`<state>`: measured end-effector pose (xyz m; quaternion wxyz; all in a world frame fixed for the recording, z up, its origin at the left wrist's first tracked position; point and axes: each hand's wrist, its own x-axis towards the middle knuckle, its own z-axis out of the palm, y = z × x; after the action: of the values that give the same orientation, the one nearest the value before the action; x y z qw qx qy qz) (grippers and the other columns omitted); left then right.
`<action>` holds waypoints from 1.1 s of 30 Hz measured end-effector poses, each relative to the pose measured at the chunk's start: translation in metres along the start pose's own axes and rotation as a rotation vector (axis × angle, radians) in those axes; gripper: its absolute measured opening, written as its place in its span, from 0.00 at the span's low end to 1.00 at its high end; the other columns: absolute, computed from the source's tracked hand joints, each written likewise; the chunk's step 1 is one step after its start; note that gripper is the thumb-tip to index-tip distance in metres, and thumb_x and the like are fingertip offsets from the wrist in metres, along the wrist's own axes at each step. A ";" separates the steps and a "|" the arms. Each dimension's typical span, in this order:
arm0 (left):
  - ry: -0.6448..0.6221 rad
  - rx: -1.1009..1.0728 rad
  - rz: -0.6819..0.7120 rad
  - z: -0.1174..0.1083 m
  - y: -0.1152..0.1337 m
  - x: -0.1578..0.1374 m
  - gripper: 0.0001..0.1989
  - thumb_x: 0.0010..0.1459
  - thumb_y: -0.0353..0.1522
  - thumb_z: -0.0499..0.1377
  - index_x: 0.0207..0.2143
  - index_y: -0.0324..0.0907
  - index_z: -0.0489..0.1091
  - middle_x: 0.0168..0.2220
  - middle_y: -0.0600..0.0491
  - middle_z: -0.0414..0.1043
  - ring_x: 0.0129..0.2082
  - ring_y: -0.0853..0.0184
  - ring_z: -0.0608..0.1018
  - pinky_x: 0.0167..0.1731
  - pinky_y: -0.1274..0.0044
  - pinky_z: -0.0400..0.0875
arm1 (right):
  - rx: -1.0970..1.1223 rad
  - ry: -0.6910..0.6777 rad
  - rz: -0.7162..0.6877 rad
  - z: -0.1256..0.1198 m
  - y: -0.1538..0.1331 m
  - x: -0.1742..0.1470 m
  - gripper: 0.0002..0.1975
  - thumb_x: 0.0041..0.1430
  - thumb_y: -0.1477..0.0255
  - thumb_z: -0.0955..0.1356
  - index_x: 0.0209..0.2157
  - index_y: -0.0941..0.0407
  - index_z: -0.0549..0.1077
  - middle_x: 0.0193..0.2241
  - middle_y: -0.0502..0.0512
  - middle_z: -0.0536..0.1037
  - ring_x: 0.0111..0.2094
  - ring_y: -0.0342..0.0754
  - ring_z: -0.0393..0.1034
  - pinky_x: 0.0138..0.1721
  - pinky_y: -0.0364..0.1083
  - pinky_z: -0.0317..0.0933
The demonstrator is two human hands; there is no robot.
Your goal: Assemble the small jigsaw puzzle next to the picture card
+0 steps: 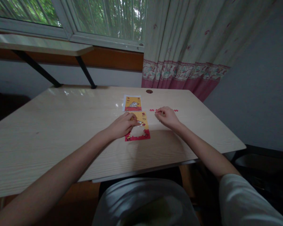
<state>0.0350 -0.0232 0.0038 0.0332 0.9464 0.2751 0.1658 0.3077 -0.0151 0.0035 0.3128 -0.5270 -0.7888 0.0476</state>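
Observation:
A partly assembled jigsaw puzzle (146, 123) with a yellow and red picture lies in front of me, with a pale gap in its lower half. My left hand (124, 125) rests on its left side, fingers bent but apart, covering part of the picture. Just beyond it lies a reference picture card (133, 103) with a white animal on yellow and red. To the right, small red puzzle pieces (152, 110) form a row on the table. My right hand (167, 116) is at this row, thumb and forefinger pinched on a puzzle piece mostly hidden by the fingers.
The light wooden table (68, 131) has a round cable hole (149, 91) near its back edge. A raised shelf (42, 44) on black legs stands at the back left. Behind are a window and a floral curtain (174, 67); a dark chair (264, 169) is at the right.

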 end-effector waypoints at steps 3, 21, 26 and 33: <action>0.012 0.027 0.007 0.001 -0.001 0.000 0.18 0.60 0.25 0.50 0.46 0.44 0.76 0.43 0.44 0.68 0.43 0.59 0.68 0.45 0.66 0.67 | -0.028 0.029 0.016 -0.005 0.007 0.002 0.08 0.57 0.72 0.66 0.33 0.57 0.78 0.31 0.56 0.79 0.35 0.48 0.68 0.39 0.46 0.58; 0.033 0.157 -0.112 -0.017 -0.048 -0.022 0.19 0.64 0.36 0.48 0.50 0.39 0.72 0.42 0.42 0.69 0.41 0.58 0.70 0.45 0.64 0.65 | -0.208 -0.207 0.161 -0.053 0.073 0.004 0.11 0.56 0.72 0.64 0.32 0.59 0.79 0.29 0.58 0.79 0.28 0.46 0.68 0.31 0.43 0.56; 0.004 0.139 -0.138 -0.015 -0.054 -0.026 0.23 0.64 0.41 0.48 0.49 0.37 0.73 0.42 0.40 0.69 0.43 0.56 0.70 0.46 0.64 0.65 | -0.211 -0.243 0.204 -0.058 0.083 0.004 0.13 0.57 0.69 0.64 0.34 0.60 0.79 0.28 0.58 0.79 0.27 0.46 0.67 0.29 0.43 0.55; -0.047 0.141 -0.142 -0.014 -0.049 -0.024 0.24 0.61 0.44 0.51 0.49 0.37 0.73 0.44 0.40 0.69 0.44 0.55 0.70 0.47 0.64 0.65 | -0.194 -0.262 0.260 -0.060 0.087 0.003 0.11 0.57 0.69 0.65 0.34 0.59 0.79 0.27 0.57 0.78 0.26 0.45 0.66 0.28 0.42 0.54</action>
<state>-0.0134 0.0048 0.0024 -0.0156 0.9282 0.3516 0.1210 0.4090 0.0110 0.0174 0.1467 -0.6414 -0.7489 0.0798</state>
